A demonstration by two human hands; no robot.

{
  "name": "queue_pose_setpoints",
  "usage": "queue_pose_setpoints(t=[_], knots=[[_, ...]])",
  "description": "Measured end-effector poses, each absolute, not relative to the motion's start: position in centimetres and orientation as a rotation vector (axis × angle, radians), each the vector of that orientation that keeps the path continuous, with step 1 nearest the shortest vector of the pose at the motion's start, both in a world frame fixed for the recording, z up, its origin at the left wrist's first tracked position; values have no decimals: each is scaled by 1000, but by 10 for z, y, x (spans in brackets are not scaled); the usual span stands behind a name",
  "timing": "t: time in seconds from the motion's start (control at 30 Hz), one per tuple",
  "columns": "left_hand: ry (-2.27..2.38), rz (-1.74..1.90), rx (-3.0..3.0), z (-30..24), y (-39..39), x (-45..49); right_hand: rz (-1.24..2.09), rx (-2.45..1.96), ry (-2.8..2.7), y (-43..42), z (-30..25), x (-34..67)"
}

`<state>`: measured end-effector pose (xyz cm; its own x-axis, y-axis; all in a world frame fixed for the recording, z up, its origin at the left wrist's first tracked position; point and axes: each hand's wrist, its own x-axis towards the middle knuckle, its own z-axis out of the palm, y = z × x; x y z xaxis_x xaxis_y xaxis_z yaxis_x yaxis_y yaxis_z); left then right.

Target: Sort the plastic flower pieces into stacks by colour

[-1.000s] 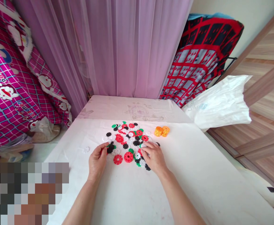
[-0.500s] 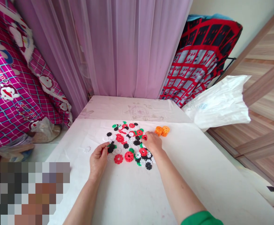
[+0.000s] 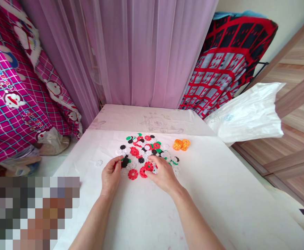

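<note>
A loose pile of snowflake building discs, notched plastic rounds in red, white, black and green, lies on the white table (image 3: 146, 215). At the left edge of the pile, my left hand (image 3: 110, 175) is closed in a pinch, with a little red showing between thumb and fingers; most of that piece is hidden. My right hand (image 3: 165, 173) hovers over the front of the pile, thumb and fingers closed about a red snowflake disc (image 3: 149, 166). Just beside it lies another red disc (image 3: 142, 172), and further left a flat red disc (image 3: 133, 174).
Orange discs (image 3: 181, 144) form a small cluster right of the pile. A single white disc (image 3: 99, 163) lies off to the left. At the table's right edge stands a white plastic bag (image 3: 251, 116). A purple curtain (image 3: 146, 52) hangs behind the table.
My right hand has moved from the pile's right side toward the front middle, bringing a red disc along near the left hand. My left hand stays pinched in about the same place.
</note>
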<state>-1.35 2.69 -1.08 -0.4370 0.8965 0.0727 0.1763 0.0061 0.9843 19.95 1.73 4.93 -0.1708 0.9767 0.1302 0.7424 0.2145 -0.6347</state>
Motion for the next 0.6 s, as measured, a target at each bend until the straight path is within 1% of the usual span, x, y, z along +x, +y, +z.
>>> queue_pose_setpoints(t=[0.33,0.6], knots=[[1677,1470,1140,-8,26,-13,534,-1600,-2148,10,49,187],[1680,1474,1147,-8,26,-13,509,-1589,-2169,9,47,184]])
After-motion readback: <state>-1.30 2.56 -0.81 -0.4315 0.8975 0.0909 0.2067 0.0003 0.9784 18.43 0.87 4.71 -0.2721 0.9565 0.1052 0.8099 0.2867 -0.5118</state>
